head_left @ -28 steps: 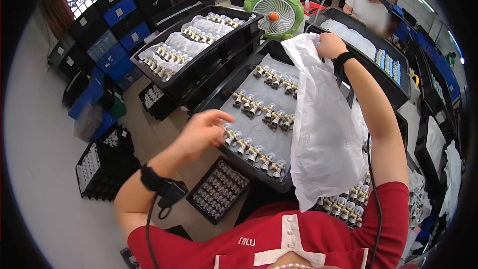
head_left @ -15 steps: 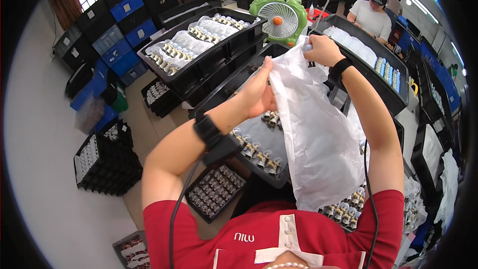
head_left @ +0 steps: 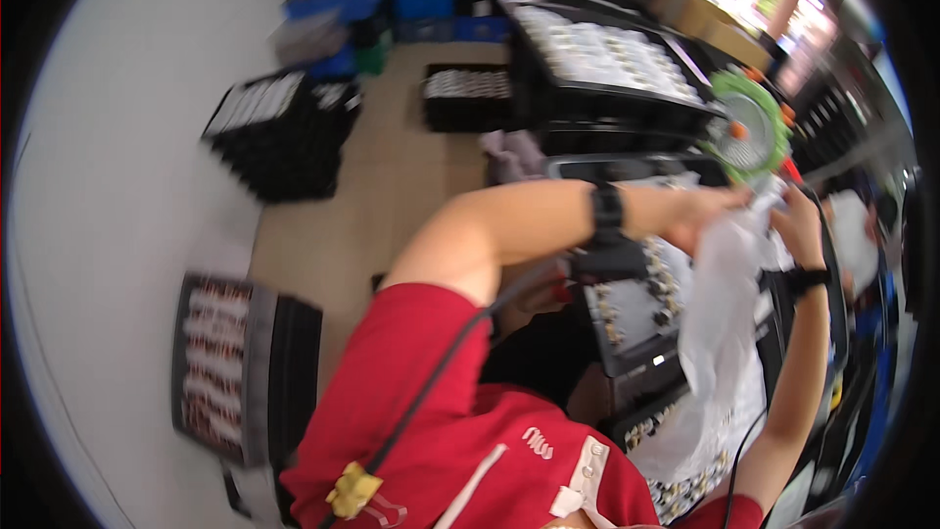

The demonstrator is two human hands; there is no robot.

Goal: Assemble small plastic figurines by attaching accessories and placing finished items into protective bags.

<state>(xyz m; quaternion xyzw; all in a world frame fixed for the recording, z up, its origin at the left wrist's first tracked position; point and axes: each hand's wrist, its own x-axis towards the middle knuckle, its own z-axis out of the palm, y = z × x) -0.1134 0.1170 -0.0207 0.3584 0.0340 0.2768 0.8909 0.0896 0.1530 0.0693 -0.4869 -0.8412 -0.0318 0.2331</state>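
Up in front of me hangs a thin white sheet (head_left: pixel 723 309), bunched narrow at its top and loose below. My left hand (head_left: pixel 697 217) is closed on its upper edge, though blur hides the fingertips. Close beside it, my right hand (head_left: pixel 801 223) also grips the top of the sheet. Under my left forearm lies a black crate (head_left: pixel 617 364) with rows of small dark and pale parts (head_left: pixel 662 279) on a light liner. The sheet covers part of this crate. Below its lower end, more small parts (head_left: pixel 685 492) show near my body.
A green fan (head_left: pixel 749 127) stands just beyond my hands. Far left of it is a large black crate (head_left: pixel 607 103) of white-wrapped parts. Stacked black trays (head_left: pixel 279 142) and a tray of reddish parts (head_left: pixel 215 367) stand at left. A person (head_left: pixel 854 235) is at the right.
The view has swung left, shifting the scene rightward and blurring it. My hands have come closer together, and the sheet, spread wider before, now hangs narrow and bunched.
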